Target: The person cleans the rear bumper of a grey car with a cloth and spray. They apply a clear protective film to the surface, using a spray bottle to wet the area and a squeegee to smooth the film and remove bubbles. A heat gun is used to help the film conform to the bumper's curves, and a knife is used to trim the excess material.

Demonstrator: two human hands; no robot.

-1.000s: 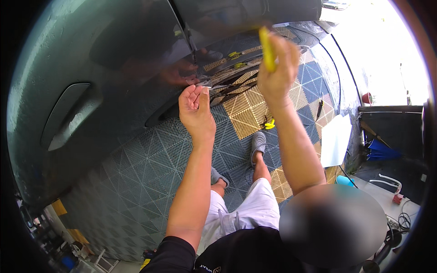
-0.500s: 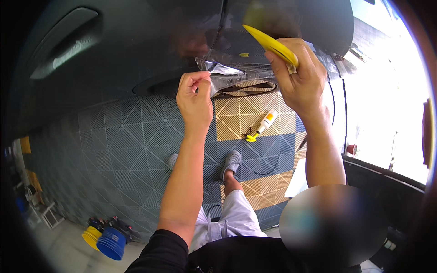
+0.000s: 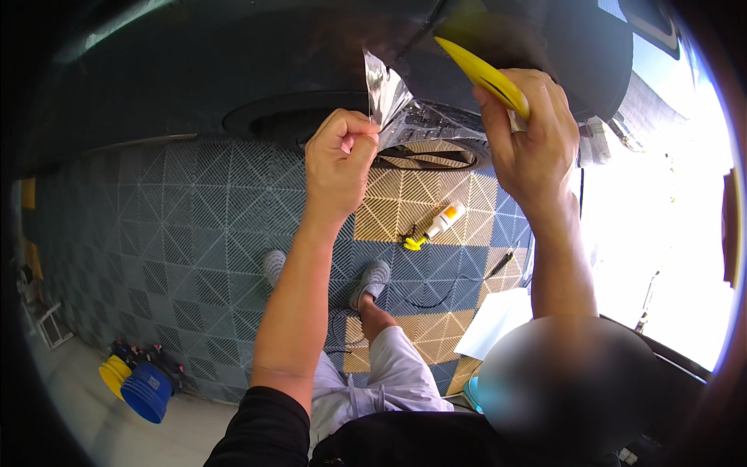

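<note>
My left hand pinches the lower tip of a peeled, glossy clear film on the dark car body. The raised film folds upward, and wrinkled, droplet-covered film spreads right of it, over the wheel arch. My right hand, fingers curled, grips a flat yellow squeegee, its long tip pointing up-left, right of the lifted film. Part of the wheel shows below the film.
A white spray bottle with yellow trigger lies on patterned floor tiles. Blue and yellow buckets stand lower left. A white sheet and a cable lie at right; my feet are below the car.
My left hand has lifted the film into a taller upright fold. My right hand with the squeegee has moved down from its position a second ago. The view has shifted, showing the buckets.
</note>
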